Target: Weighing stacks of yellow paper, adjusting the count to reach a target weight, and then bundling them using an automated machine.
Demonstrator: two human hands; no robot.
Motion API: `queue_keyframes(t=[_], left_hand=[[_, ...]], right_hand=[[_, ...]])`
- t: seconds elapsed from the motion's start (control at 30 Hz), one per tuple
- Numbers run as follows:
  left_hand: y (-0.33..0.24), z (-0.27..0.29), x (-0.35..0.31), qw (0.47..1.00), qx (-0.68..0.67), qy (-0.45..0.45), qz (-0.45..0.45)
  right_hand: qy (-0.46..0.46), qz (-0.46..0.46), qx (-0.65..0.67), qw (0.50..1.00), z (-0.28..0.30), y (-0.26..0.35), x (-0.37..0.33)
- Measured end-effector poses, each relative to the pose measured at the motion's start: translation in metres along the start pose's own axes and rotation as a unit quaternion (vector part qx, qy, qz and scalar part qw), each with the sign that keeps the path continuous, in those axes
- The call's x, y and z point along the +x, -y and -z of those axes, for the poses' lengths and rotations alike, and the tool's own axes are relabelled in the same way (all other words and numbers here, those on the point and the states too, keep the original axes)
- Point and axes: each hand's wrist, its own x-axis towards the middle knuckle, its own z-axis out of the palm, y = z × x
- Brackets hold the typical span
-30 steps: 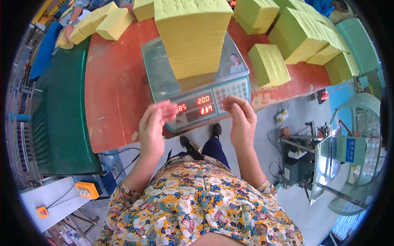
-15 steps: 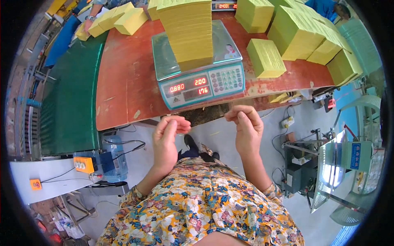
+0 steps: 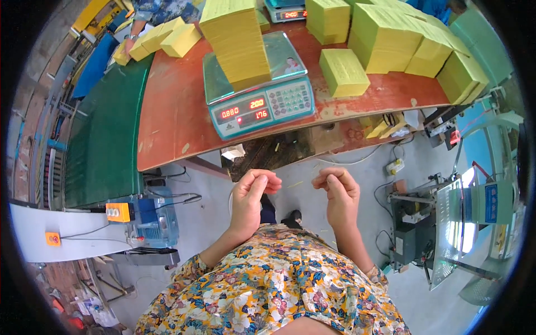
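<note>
My left hand hovers in front of the table, fingers loosely curled, the thumb not pressed to them, and nothing visible in it. Across a gap, my right hand is held the same way, also empty. Beyond them, near the table's front edge, stands a teal-and-grey digital scale with lit red digits and a keypad. A tall stack of yellow paper rises from its pan. Neither hand touches the scale or the paper.
The red table carries a single yellow block and larger yellow stacks at right. A second scale stands behind. Left is a green conveyor belt, with another person's hand by yellow blocks. Metal machinery stands right.
My view has shifted back from the table, so more floor shows beneath it. Both hands now appear lower and farther from the scale, the left one nearer the right. The scale's stack is unchanged.
</note>
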Motion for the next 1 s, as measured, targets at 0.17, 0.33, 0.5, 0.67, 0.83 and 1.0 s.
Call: queue_keyframes(t=[0.17, 0.33, 0.5, 0.67, 0.83, 1.0], left_hand=[[0.001, -0.009, 0.001, 1.000, 0.018, -0.014, 0.006], [-0.006, -0.021, 0.044, 0.998, 0.052, 0.035, 0.002], [-0.014, -0.050, 0.150, 0.976, 0.140, 0.151, -0.071], [-0.006, -0.112, 0.276, 0.868, 0.337, 0.172, -0.322], [0.022, -0.164, 0.354, 0.766, 0.452, 0.167, -0.426], [0.038, -0.187, 0.394, 0.738, 0.520, 0.167, -0.396]], right_hand=[[0.005, -0.034, -0.009, 0.999, 0.006, -0.001, -0.004], [0.014, -0.025, -0.002, 1.000, 0.004, -0.002, 0.020], [-0.018, -0.003, -0.008, 1.000, 0.000, -0.004, 0.062], [-0.042, 0.005, -0.007, 0.999, -0.002, -0.010, 0.100], [-0.090, 0.013, 0.002, 0.996, 0.000, -0.010, 0.115], [-0.125, -0.023, 0.028, 0.991, 0.015, -0.007, 0.128]])
